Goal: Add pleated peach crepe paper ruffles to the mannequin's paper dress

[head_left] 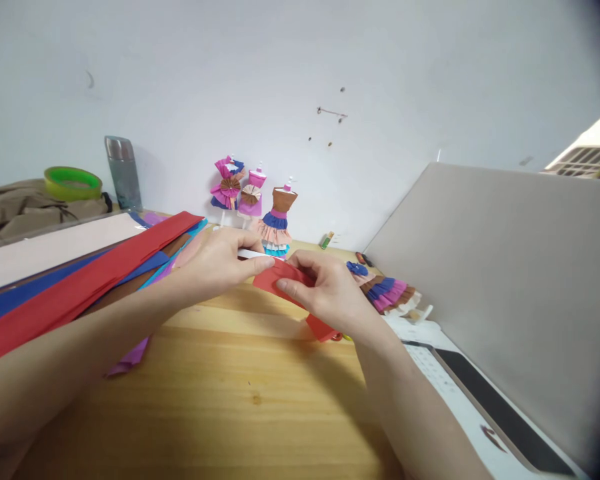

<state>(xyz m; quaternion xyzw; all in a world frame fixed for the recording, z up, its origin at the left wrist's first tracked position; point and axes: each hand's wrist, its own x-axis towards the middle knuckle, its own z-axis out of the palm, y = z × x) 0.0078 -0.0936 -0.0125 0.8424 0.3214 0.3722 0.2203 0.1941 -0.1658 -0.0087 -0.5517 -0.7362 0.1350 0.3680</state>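
Observation:
Over the middle of the table, a strip of red crepe paper (pixel 267 279) is stretched between both of my hands. My left hand (pixel 225 260) pinches its left end, thumb on top. A narrow white strip (pixel 250 254) sticks out along the paper's upper edge under those fingers; its kind cannot be made out. Thumb and curled fingers of my right hand (pixel 325 287) grip the paper further right. Below that hand a loose red end (pixel 321 329) hangs near the tabletop. Part of the paper is hidden by my right fingers.
Folded crepe paper strips (pixel 95 270) lie at left, near a green tape roll (pixel 73 183) and a flask (pixel 123 173). Three small dress forms (pixel 275 217) in paper dresses stand at the wall. Right are another paper dress (pixel 385 291), a keyboard (pixel 433 367) and a large grey panel (pixel 510 267).

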